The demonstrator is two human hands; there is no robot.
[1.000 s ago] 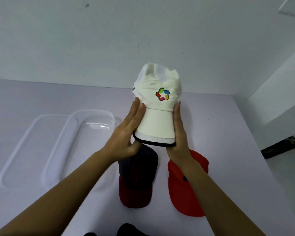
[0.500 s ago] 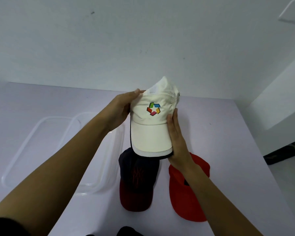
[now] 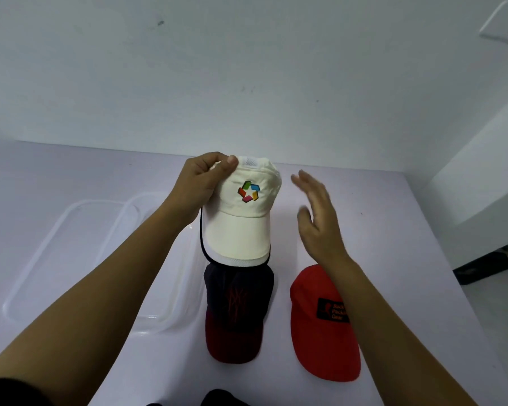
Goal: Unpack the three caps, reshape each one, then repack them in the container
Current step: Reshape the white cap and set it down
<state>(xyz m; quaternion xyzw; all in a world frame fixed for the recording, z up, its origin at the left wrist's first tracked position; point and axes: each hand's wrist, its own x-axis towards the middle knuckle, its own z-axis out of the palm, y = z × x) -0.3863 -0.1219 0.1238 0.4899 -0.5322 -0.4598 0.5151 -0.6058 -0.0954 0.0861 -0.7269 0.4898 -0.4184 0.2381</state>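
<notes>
One white cap (image 3: 241, 212) hangs pinched at its crown by the left hand (image 3: 201, 186), right hand (image 3: 317, 212) spread open just beside it

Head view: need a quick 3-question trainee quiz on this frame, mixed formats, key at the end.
1. True or false: both hands grip the white cap.
2. Which cap lies nearest the clear container? A) red cap B) dark cap with the red brim C) neither; both are inside it
3. Fill in: the right hand is ____, apart from the white cap.

Key
1. False: only the left hand holds it, at the crown.
2. B: the dark cap lies beside the container, the red cap further right.
3. open
</notes>
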